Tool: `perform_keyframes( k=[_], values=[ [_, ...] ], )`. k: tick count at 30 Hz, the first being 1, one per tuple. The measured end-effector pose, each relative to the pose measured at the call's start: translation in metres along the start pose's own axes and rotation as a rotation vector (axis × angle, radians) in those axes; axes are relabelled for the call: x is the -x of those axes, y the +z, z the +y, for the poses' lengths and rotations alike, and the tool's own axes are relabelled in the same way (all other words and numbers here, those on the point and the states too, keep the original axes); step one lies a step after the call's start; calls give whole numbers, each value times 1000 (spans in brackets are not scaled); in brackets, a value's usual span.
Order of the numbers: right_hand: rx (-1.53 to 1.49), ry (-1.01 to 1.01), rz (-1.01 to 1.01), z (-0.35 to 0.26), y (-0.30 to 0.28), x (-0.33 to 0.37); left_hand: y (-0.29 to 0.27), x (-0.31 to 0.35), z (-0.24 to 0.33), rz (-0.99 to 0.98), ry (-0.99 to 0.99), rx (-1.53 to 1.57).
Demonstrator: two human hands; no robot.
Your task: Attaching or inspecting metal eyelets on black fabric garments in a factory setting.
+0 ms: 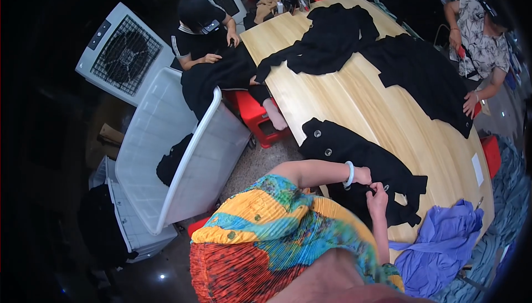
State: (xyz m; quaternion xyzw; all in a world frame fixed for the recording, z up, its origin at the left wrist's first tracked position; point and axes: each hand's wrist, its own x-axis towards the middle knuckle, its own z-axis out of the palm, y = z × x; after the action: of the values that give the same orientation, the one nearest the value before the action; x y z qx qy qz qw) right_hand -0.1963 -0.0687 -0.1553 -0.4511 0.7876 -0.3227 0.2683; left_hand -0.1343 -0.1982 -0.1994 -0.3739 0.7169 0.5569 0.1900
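Observation:
A black knit garment with large round buttons (354, 150) lies spread on the near edge of the wooden table. My left hand (362, 175), with a pale bangle at the wrist, is closed on the garment's edge beside a button. Just to the right, my right hand (378, 199) pinches the same edge, its fingertips almost touching the left hand. Anything small between the fingers is too hidden to make out. A purple cloth (440, 242) lies crumpled on the table to the right of my right forearm.
More black garments (332, 40) cover the wooden table's (327, 95) far side. A large white bin (208, 164) and an air cooler (126, 48) stand at left. One co-worker (202, 31) sits far left with black cloth; another (482, 42) stands at right. A red stool (263, 120) is between.

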Motion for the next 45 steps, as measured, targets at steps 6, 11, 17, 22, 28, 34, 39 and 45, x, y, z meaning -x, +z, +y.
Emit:
perform_keyframes(
  k=[6,11,17,22,28,34,39,45],
  values=[
    [37,45,28,5,3,4,-6,2,0,-49,95,-20],
    [205,-113,89,11,5,8,-9,12,5,4,319,-321],
    [215,-152,28,12,2,8,-8,29,10,-186,415,-465],
    [263,-104,-42,7,1,6,3,38,-5,22,484,-451],
    [311,-88,-116,4,4,3,11,39,-17,135,501,-417],
    [277,-115,-162,0,7,1,8,42,-20,200,489,-395],
    [197,-145,-78,-9,4,1,-4,53,-13,278,564,-342],
    [144,-258,55,-10,2,-11,-24,45,-10,299,711,-409]
  ],
)
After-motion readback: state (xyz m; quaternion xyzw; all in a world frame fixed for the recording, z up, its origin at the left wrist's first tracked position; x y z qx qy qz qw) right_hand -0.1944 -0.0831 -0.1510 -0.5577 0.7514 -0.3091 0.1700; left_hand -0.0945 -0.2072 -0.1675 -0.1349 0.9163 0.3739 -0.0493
